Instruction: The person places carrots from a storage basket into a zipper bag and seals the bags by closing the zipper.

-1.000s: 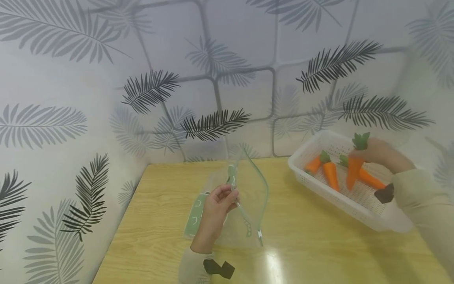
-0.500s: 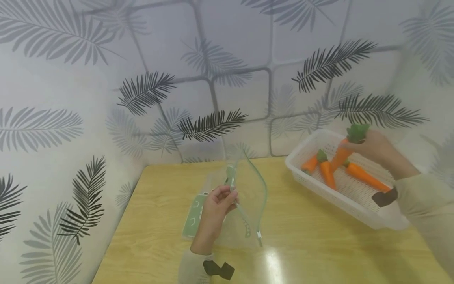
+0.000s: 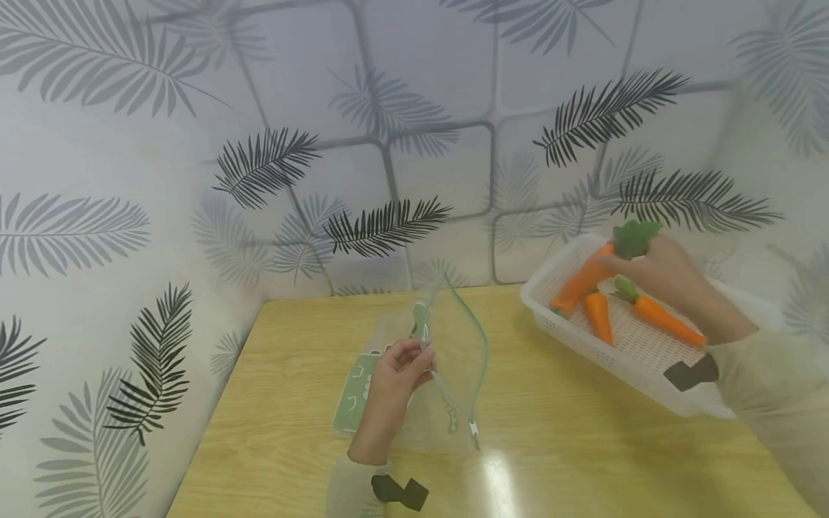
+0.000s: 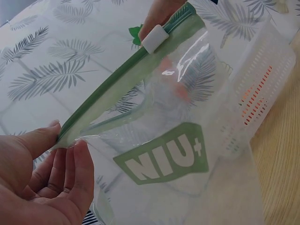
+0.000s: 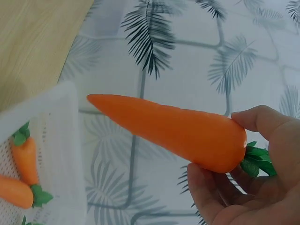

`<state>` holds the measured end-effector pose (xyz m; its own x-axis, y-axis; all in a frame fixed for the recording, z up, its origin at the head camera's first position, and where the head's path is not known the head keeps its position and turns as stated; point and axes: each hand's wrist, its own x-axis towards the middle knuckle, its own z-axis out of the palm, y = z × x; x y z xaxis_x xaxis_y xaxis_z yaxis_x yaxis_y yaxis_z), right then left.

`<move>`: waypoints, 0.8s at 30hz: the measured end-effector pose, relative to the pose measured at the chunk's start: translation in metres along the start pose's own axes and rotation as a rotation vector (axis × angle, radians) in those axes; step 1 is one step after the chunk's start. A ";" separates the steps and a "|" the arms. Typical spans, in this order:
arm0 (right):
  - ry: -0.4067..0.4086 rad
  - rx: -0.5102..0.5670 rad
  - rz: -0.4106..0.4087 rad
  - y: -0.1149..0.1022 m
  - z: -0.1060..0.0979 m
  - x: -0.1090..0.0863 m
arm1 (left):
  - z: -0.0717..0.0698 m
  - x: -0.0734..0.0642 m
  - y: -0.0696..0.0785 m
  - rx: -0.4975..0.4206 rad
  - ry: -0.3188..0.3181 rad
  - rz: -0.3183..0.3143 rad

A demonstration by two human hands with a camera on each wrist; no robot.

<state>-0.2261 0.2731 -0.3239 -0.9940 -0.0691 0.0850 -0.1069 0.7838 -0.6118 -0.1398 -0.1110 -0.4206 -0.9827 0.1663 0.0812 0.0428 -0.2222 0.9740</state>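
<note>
Well left of the white basket [image 3: 615, 363], a clear zip bag [image 4: 161, 154] is held over the wooden table [image 3: 272, 403]; one of its green patches reads "NIU+". The left hand [image 3: 391, 385] is at this bag, with thumb and fingers pinching one side of its top edge. Toward the basket, the other side, lined with a green zip [image 3: 482, 338], bows outward, so the bag's mouth is parted. A white slider [image 3: 473, 428] sits near the zip's lower end. A light, steady pinch would likely serve best, since pulling the edge taut could draw the two sides together.

Above the basket's left part, an orange carrot [image 5: 173, 131] slants with its narrow end leftward and down. Beneath it, inside the basket, lie a second carrot [image 3: 599, 319] and, farther right, a third carrot [image 3: 670, 321]; another seems partly hidden behind the raised one.

Reaching over the basket from its right side, the right hand [image 3: 676, 280] grasps the raised carrot by its thick end, thumb opposite fingers, close to the green leaves [image 5: 258, 159]. That grip looks secure and leaves the tip free. Good handling probably means keeping the tip above the basket's rim and turning the narrow end foremost.
</note>
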 end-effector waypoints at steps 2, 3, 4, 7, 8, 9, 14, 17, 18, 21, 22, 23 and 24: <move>0.010 0.020 -0.020 -0.007 0.002 -0.003 | 0.000 0.000 0.000 -0.002 -0.004 0.002; 0.008 0.033 -0.024 -0.009 0.003 -0.005 | 0.000 0.000 0.000 -0.004 -0.003 0.003; 0.006 0.044 -0.033 -0.012 0.004 -0.006 | 0.000 0.000 0.000 -0.005 -0.003 0.005; -0.009 0.102 -0.056 -0.021 0.007 -0.012 | 0.001 0.000 -0.001 -0.006 -0.001 0.005; -0.013 0.121 -0.063 -0.024 0.007 -0.014 | 0.001 0.000 -0.001 -0.004 0.000 0.005; -0.018 0.141 -0.070 -0.028 0.008 -0.017 | 0.001 0.001 -0.001 -0.003 0.001 0.004; -0.011 0.186 -0.125 -0.049 0.013 -0.031 | 0.001 0.001 -0.001 -0.007 0.002 -0.004; -0.033 0.174 -0.150 -0.057 0.018 -0.038 | 0.002 0.001 -0.001 -0.009 -0.002 -0.002; -0.036 0.167 -0.170 -0.059 0.019 -0.040 | 0.002 0.001 -0.001 -0.009 -0.002 -0.002; -0.067 0.184 -0.232 -0.066 0.024 -0.047 | 0.002 0.001 -0.001 -0.008 0.000 0.001; -0.073 0.197 -0.251 -0.069 0.026 -0.049 | 0.002 0.002 -0.001 -0.006 0.005 -0.002; -0.072 0.204 -0.267 -0.072 0.029 -0.051 | 0.002 0.002 -0.001 -0.004 0.009 -0.003; -0.073 0.216 -0.275 -0.074 0.031 -0.053 | 0.003 0.002 -0.002 -0.004 0.013 -0.005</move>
<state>-0.1666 0.1993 -0.3072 -0.9258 -0.3090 0.2179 -0.3652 0.5815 -0.7270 -0.1413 -0.1078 -0.4215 -0.9852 0.1553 0.0732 0.0368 -0.2257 0.9735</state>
